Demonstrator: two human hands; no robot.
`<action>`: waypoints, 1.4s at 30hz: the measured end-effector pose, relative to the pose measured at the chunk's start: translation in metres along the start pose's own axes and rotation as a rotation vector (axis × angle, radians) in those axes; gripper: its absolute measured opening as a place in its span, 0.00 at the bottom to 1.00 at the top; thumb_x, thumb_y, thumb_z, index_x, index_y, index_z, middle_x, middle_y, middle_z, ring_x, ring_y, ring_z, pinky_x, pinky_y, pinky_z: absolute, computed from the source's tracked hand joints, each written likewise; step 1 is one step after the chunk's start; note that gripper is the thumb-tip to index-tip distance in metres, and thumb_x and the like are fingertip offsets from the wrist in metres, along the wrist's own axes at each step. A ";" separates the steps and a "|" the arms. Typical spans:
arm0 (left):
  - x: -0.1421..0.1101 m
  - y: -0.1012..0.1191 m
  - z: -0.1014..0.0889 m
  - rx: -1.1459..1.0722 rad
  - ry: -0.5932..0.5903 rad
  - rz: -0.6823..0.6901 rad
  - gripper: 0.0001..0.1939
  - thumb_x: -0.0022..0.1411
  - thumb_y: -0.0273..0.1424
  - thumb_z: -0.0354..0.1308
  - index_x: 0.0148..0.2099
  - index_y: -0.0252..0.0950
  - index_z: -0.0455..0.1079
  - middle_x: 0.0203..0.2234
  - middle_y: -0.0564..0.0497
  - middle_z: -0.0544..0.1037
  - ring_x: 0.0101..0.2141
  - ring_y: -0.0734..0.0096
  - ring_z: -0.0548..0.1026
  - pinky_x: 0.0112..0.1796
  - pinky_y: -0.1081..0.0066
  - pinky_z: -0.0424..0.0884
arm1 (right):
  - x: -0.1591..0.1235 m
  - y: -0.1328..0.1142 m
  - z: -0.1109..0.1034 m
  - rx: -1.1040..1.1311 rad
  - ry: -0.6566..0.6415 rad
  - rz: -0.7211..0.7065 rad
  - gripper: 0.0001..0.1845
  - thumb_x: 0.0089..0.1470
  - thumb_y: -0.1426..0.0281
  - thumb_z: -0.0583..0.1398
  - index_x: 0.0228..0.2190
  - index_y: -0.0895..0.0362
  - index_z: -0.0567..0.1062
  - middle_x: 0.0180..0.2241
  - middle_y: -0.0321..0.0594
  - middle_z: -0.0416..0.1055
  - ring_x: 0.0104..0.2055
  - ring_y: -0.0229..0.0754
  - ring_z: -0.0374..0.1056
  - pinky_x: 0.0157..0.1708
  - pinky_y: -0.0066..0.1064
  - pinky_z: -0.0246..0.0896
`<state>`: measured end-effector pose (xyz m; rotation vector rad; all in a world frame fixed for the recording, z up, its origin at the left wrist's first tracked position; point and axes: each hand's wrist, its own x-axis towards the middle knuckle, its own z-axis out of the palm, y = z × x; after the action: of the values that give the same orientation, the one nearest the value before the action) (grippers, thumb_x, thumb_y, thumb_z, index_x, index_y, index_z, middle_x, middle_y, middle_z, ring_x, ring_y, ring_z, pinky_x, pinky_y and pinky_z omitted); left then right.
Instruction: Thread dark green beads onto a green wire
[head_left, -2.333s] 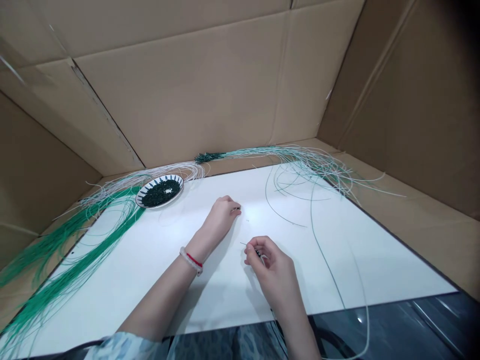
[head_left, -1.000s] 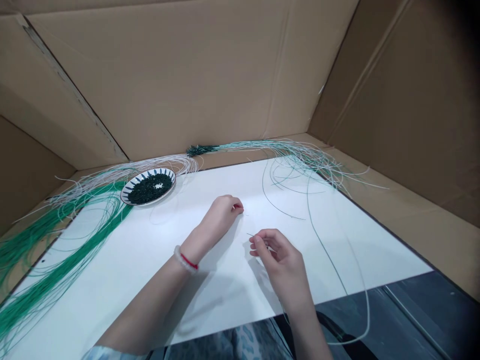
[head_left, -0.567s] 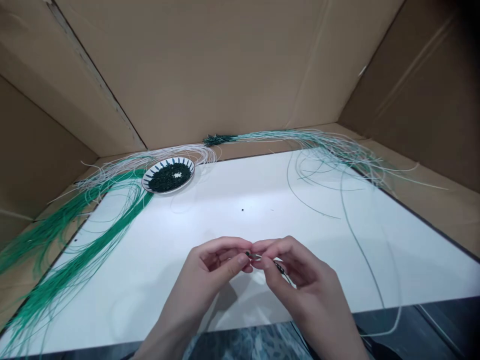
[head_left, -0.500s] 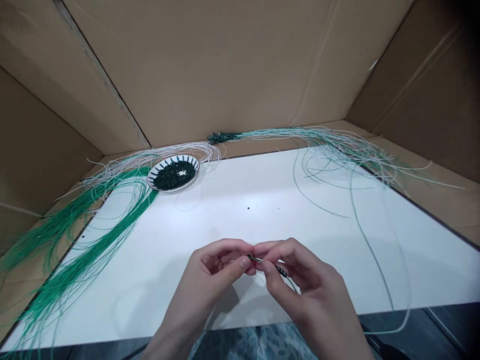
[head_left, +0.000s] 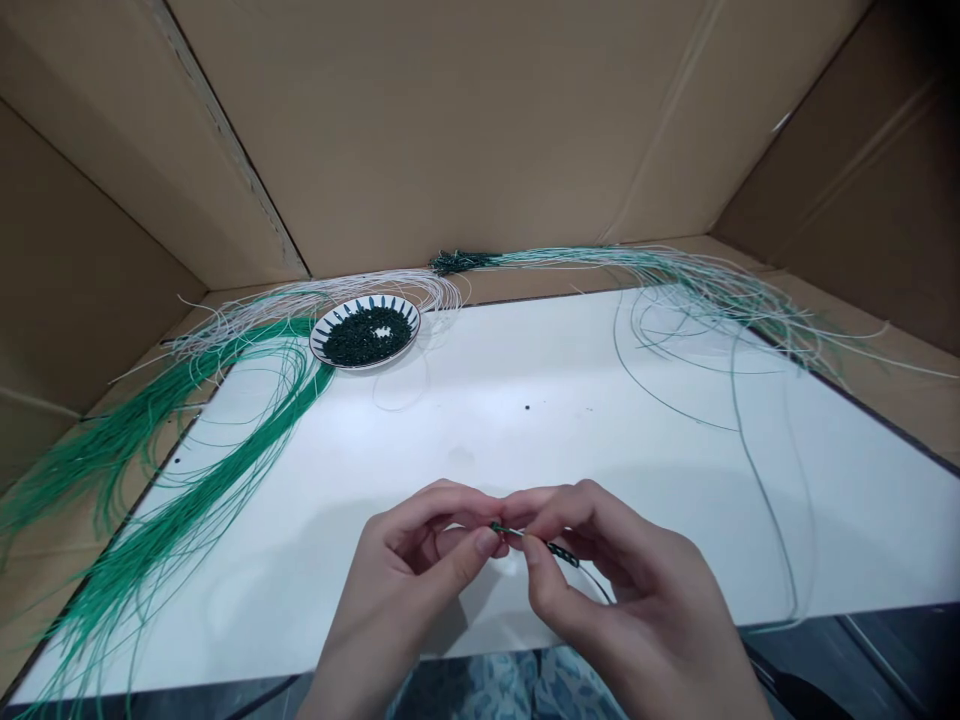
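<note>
Over the front of the white table, my left hand (head_left: 424, 560) and my right hand (head_left: 611, 580) meet fingertip to fingertip. Thumb and forefinger of the left pinch a tiny dark green bead (head_left: 496, 526) at the end of a thin green wire. The right thumb and fingers grip that wire (head_left: 514, 532) a little further along. Past the right fingers, a short row of dark beads (head_left: 564, 554) sits on the wire, and its thin tail (head_left: 598, 584) runs down behind the hand. Part of the wire is hidden by the fingers.
At the back left, a striped plate (head_left: 412, 345) holds dark green beads. Green wire bundles (head_left: 225, 485) and white strands (head_left: 300, 293) lie left of it. Beaded strands (head_left: 540, 259) stretch along the back to the right. Cardboard walls (head_left: 480, 130) enclose the white table (head_left: 480, 400).
The camera view has shifted slightly, so the table things sit further right. Both hands keep their pinch, and the row of beads past my right fingers shows more plainly.
</note>
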<state>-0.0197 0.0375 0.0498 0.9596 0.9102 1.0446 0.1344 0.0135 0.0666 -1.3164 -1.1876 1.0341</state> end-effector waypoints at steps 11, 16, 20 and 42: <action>-0.014 0.006 -0.008 0.493 0.070 0.303 0.14 0.63 0.22 0.63 0.42 0.50 0.82 0.36 0.56 0.82 0.38 0.71 0.80 0.39 0.77 0.76 | 0.004 0.000 -0.002 -0.121 -0.172 -0.110 0.06 0.53 0.74 0.62 0.27 0.51 0.74 0.33 0.33 0.81 0.35 0.39 0.78 0.37 0.23 0.73; -0.018 0.003 -0.007 0.609 0.124 0.369 0.20 0.62 0.21 0.63 0.50 0.53 0.75 0.36 0.60 0.82 0.37 0.73 0.81 0.42 0.78 0.77 | 0.003 -0.003 -0.008 -0.208 -0.260 -0.133 0.06 0.56 0.74 0.62 0.31 0.50 0.75 0.39 0.34 0.82 0.39 0.40 0.79 0.38 0.22 0.73; -0.019 0.001 -0.004 0.564 0.127 0.359 0.23 0.62 0.21 0.63 0.53 0.54 0.72 0.35 0.61 0.81 0.36 0.74 0.81 0.43 0.78 0.78 | 0.003 -0.004 -0.008 -0.211 -0.286 -0.133 0.06 0.57 0.74 0.61 0.31 0.50 0.76 0.36 0.33 0.81 0.36 0.40 0.78 0.35 0.23 0.73; -0.019 0.000 0.001 0.512 0.174 0.406 0.20 0.59 0.21 0.63 0.50 0.49 0.74 0.32 0.58 0.82 0.32 0.70 0.81 0.40 0.73 0.78 | 0.001 0.000 -0.006 -0.140 -0.282 -0.106 0.07 0.57 0.74 0.60 0.28 0.51 0.72 0.33 0.32 0.80 0.34 0.39 0.76 0.35 0.23 0.70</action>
<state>-0.0233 0.0186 0.0529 1.5435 1.1888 1.2786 0.1402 0.0136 0.0676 -1.2264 -1.5486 1.1005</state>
